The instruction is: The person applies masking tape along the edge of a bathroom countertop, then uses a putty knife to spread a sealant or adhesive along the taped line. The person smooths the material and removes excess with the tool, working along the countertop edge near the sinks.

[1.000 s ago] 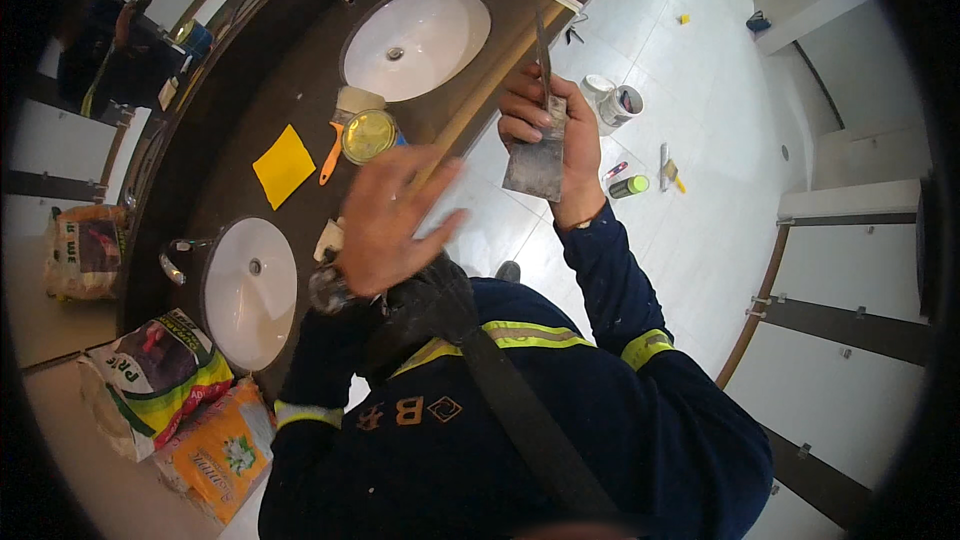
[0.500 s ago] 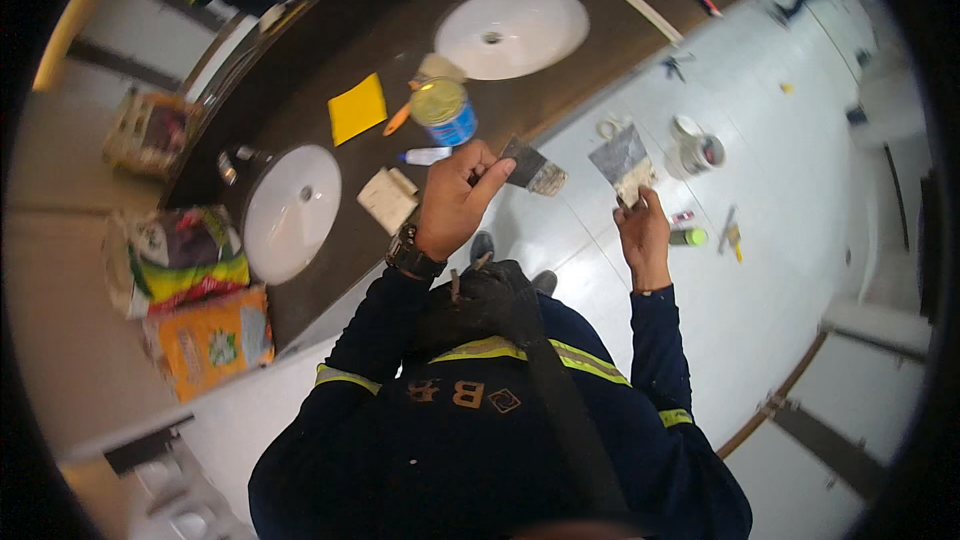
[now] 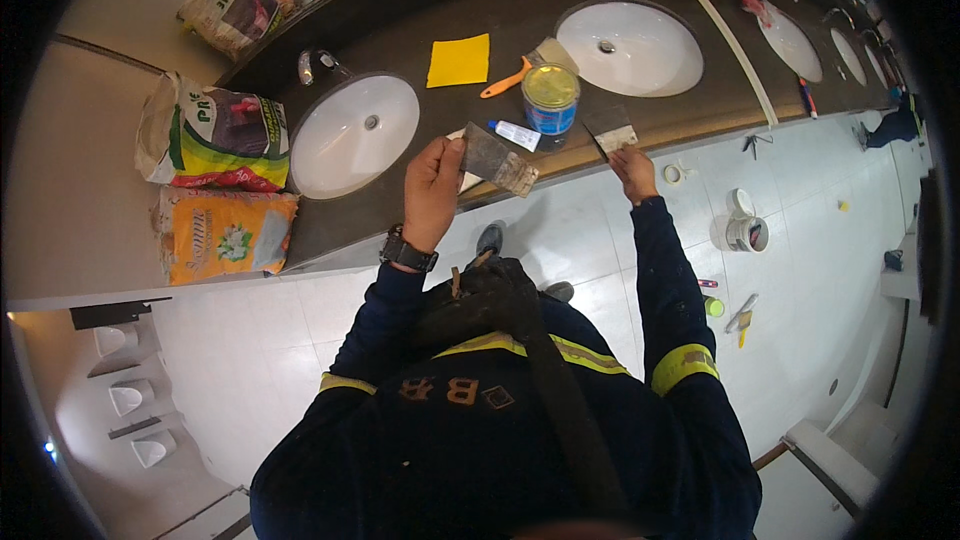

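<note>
My left hand (image 3: 430, 195), wearing a black wristwatch, pinches a dark grey putty blade (image 3: 490, 158) with pale dried filler along its end. A second putty blade (image 3: 612, 130), also crusted with pale filler, is gripped in my right hand (image 3: 634, 176) at the counter's front edge. Between the two blades stands a blue tin (image 3: 550, 108) with a yellowish top. A white tube (image 3: 516, 134) with a blue cap lies left of it. Behind the tin are a wide orange-handled scraper (image 3: 512, 80) and a yellow sheet (image 3: 459, 60). My left hand and blade partly hide a pale piece on the counter.
White basins (image 3: 357, 135) are set into the dark counter (image 3: 400, 50). Filled bags (image 3: 228, 230) are stacked at its left end. On the tiled floor (image 3: 590, 330) to the right are a small bucket (image 3: 746, 232), a tape roll (image 3: 676, 174) and tools. Another person (image 3: 893, 125) is far right.
The view has turned, bringing more of the counter into sight. My right hand has swung its blade from over the floor to the counter edge beside the tin. Both blades remain held.
</note>
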Demonstrator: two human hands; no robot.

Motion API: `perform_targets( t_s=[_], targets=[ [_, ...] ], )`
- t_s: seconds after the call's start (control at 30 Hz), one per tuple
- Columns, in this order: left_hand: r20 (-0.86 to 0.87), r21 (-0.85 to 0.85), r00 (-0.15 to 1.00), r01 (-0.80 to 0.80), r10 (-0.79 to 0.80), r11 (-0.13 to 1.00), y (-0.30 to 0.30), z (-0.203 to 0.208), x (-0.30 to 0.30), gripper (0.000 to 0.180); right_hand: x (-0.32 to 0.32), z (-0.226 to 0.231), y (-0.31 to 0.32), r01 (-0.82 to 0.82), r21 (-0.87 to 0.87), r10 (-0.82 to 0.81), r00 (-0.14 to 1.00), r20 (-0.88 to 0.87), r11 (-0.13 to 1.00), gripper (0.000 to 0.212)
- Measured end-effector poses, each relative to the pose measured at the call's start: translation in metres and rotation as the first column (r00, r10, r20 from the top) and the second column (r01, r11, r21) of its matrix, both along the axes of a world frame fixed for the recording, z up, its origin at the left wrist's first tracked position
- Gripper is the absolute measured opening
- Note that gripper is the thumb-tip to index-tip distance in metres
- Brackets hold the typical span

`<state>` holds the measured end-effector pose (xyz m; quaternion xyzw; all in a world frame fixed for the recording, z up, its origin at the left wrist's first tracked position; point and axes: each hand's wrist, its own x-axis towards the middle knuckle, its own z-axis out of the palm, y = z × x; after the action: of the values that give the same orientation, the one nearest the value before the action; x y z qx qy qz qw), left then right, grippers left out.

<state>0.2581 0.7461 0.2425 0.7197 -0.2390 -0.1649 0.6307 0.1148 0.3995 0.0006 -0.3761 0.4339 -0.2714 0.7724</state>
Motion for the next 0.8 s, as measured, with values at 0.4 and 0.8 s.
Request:
perform_targets(
  t_s=[0.4, 0.8],
  targets=[
    [0.017, 0.097, 0.936, 0.349, -0.352, 0.932, -0.024, 0.000, 0.080, 0.033, 0.067, 0.227, 0.197, -0.663, -0.251, 0.694, 0.718, 0.055, 0.706, 0.027],
    [-0.067, 0.021, 0.791, 0.611, -0.609, 0.791, -0.042, -0.021, 0.152, 0.017, 0.113, 0.212, 0.237, -0.544, -0.141, 0.557, 0.827, 0.077, 0.827, 0.020]
  ],
)
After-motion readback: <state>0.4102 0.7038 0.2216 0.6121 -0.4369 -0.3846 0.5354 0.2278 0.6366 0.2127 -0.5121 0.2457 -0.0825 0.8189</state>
